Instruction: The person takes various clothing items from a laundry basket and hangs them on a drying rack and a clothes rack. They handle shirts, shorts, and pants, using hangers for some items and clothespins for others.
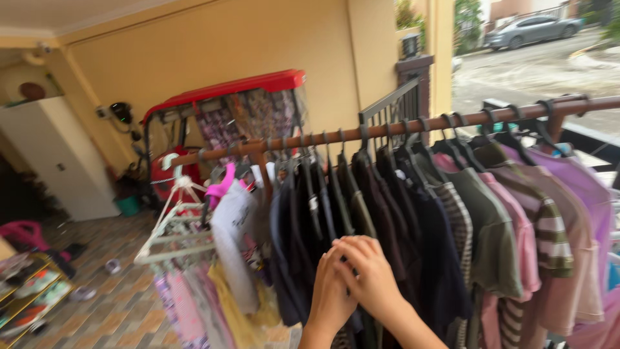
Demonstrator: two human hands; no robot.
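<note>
Probably the dark hanging shirt (352, 213) on the brown wooden rail (387, 127) is light and soft — left hand (330, 294) and right hand (369, 274) pinch its cloth together, best gripped by a fold.

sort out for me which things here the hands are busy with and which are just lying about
In hand:
left hand and right hand, together on the dark shirts
wooden rail the shirts hang from

Lying about:
white folding rack
red-roofed cart
white cabinet
shoe shelf
grey car
</note>
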